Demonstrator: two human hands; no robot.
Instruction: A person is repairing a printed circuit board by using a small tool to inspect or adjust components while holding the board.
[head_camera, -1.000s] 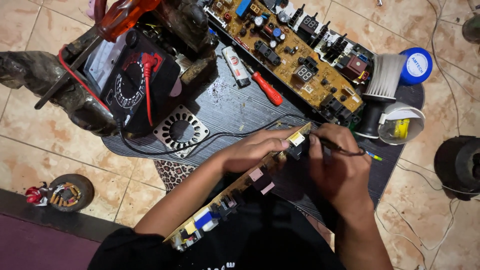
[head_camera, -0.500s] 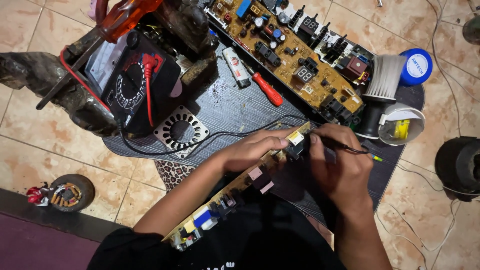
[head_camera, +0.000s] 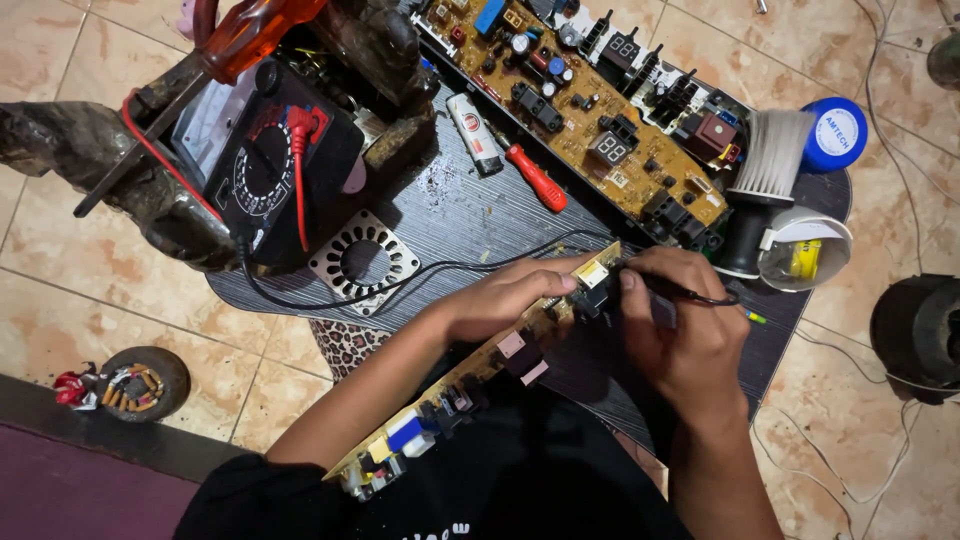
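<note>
Nothing much has moved: left hand (head_camera: 500, 298) holds the circuit board (head_camera: 470, 385), right hand (head_camera: 680, 335) grips a thin probe (head_camera: 700, 297).

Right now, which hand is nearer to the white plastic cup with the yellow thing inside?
Right. The right hand holds a thin tool just left of and below the white plastic cup; the left hand rests on the long circuit board, farther left.

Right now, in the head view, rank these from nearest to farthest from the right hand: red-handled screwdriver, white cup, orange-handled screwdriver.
From the right hand:
1. White cup, just up and right of it on the board edge.
2. Red-handled screwdriver, up and left, mid-board.
3. Orange-handled screwdriver, far top left above the black multimeter.
</note>
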